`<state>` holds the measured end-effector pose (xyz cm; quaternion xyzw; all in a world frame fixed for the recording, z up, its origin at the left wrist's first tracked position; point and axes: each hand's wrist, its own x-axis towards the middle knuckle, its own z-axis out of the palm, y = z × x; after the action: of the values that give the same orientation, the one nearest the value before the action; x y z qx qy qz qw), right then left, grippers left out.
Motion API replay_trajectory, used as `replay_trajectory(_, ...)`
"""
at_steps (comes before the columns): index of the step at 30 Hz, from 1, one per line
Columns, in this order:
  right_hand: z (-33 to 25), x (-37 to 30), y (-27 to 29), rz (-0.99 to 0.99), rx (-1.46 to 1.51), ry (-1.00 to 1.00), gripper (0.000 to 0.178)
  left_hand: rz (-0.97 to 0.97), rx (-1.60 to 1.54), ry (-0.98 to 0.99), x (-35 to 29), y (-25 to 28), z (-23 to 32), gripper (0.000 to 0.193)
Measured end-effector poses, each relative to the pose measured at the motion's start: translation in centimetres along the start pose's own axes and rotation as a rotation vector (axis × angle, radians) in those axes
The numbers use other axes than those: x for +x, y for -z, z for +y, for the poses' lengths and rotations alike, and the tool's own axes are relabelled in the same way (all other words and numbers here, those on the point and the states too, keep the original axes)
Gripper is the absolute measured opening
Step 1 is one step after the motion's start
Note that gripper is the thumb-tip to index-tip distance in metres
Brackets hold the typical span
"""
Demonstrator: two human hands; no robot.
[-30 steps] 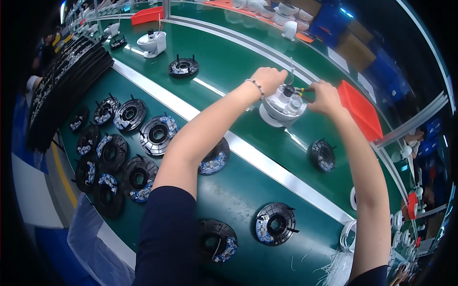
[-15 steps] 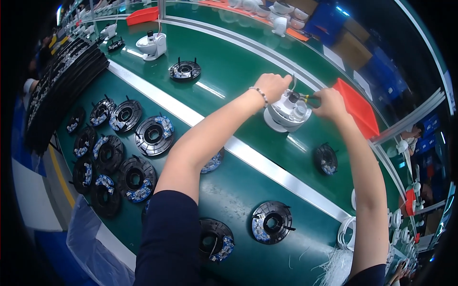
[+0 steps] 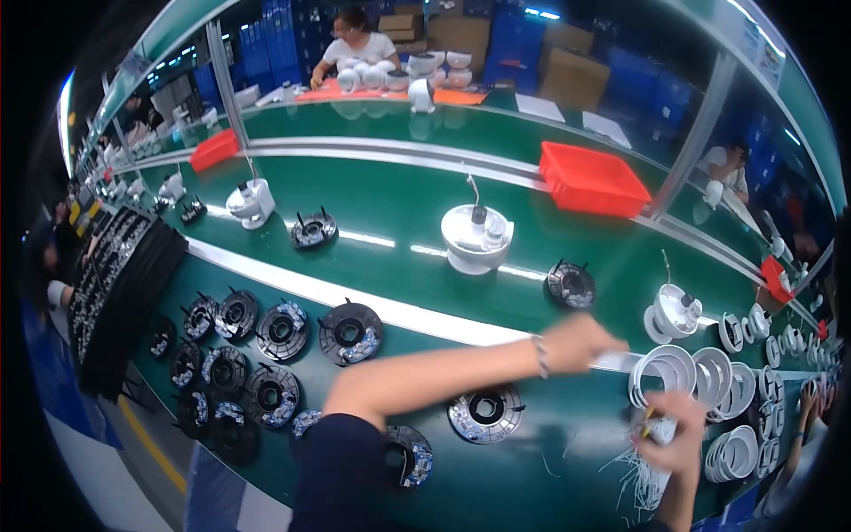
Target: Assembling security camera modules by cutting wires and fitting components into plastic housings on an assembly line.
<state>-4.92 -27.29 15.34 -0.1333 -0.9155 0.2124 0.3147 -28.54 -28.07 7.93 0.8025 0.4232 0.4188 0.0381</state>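
Observation:
My left hand reaches right above the metal strip, its fingertips near a stack of white rings. Motion smears its fingers, so I cannot tell whether they hold anything. Lower right, my right hand is closed around small pliers or cutters with yellow-and-black handles, partly hidden by the fingers. Just below it lies a bundle of thin white plastic strips, like cable ties. A round white housing with a dark cylinder and an upright wire stands untouched on the green belt.
Several black discs with blue circuit boards cover the left of the bench. A black disc and another white housing sit on the belt. A red tray stands behind. A tall black stack rises far left. Co-workers sit beyond.
Both hands have left the white housing, which now stands alone. They have moved right and nearer, my right hand carrying the yellow-handled tool. The view has shifted, showing more on the right.

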Motion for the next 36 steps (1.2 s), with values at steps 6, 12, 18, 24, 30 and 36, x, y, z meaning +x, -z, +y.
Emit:
replay_trajectory(6, -1.3, -12.8, -1.8, -0.016, -0.020, -0.387, 0.045, -0.202, -0.031, -0.043, 7.1, -3.5, 1.0, 0.056)
replay_trajectory(12, -1.2, -14.1, -6.4, -0.095, -0.110, -0.342, 0.053, 0.058, 0.540, 0.623, 5.4, -2.6, -13.8, 0.046)
replay_trajectory(18, -1.3, -13.4, -8.8, -0.186, -0.121, -0.352, 0.049, 0.053, 0.521, 0.818, 6.1, -6.0, -15.8, 0.068)
replay_trajectory(24, -1.0, -12.9, -7.4, -0.038, -0.079, -0.223, 0.054, 0.073, -0.236, 1.270, 4.8, -6.2, -19.4, 0.046)
replay_trajectory(30, 6.4, -16.1, 10.2, 0.326, -0.716, -0.198, 0.032, 0.042, -0.306, 1.094, 6.5, -1.6, -8.1, 0.035)
replay_trajectory(36, 10.9, -23.8, 19.5, -0.281, -1.052, -0.684, 0.022, 0.071, -0.467, 0.878, 2.3, 3.4, 2.3, 0.041)
